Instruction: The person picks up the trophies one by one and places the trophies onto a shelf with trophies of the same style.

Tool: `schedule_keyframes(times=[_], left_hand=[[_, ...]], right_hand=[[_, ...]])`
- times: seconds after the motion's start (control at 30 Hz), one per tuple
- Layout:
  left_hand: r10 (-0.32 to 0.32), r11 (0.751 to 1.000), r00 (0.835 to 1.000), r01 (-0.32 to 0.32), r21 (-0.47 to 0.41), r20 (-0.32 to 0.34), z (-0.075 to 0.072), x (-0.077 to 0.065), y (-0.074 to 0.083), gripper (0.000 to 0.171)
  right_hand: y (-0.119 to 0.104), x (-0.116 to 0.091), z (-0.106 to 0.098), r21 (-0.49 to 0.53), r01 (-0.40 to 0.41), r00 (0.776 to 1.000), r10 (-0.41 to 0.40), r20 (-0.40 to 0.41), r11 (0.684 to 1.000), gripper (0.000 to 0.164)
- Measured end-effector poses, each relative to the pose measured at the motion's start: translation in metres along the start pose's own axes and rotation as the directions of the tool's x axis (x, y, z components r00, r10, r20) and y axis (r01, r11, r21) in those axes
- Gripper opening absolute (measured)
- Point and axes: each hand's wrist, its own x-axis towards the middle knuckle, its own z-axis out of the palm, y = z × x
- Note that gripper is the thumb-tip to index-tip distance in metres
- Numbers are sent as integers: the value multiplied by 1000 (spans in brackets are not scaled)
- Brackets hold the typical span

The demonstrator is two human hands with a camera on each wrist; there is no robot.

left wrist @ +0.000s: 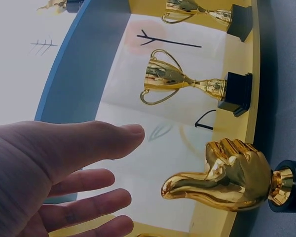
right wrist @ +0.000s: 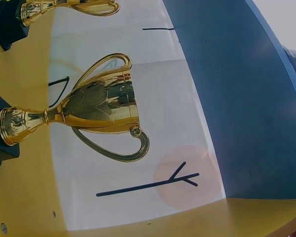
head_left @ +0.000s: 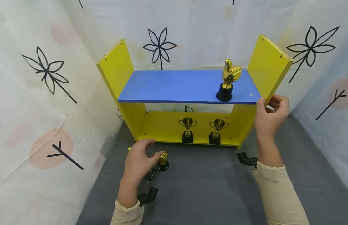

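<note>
My left hand [head_left: 140, 161] hovers with parted fingers over the trophies on the grey surface, holding nothing. Beside its thumb stands a gold thumbs-up trophy [head_left: 163, 158] on a black base; the left wrist view shows that trophy [left wrist: 237, 175] apart from the fingertips. Another trophy's black base [head_left: 150, 174] shows under the hand, its upper part mostly hidden. My right hand [head_left: 271, 115] grips the right side panel [head_left: 268, 67] of a yellow and blue shelf, thumb at the front edge, fingers around the outside. In the right wrist view this hand is almost wholly out of frame.
Two gold cup trophies, a left one [head_left: 187, 126] and a right one [head_left: 218, 128], stand on the yellow bottom board [head_left: 160, 128]. Another thumbs-up trophy [head_left: 228, 79] stands on the blue board [head_left: 174, 86], toward the right. Patterned white cloth [head_left: 205, 34] hangs behind.
</note>
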Motion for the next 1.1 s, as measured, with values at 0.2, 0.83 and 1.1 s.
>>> schedule_keyframes(times=[0.2,0.83,1.1], left_hand=[[-14,1000,1000,14,-1,12,-2,-4,-5,51],[-71,997,997,71,28,8,-5,-16,-18,51],[-63,996,998,64,56,-7,-6,-20,-22,52]], right_hand=[[-2,0,0,3,5,1000,-5,1,1000,8],[-1,1,0,-3,-8,1000,8,-1,1000,8],[2,1,-1,-3,-19,1000,19,-9,1000,9]])
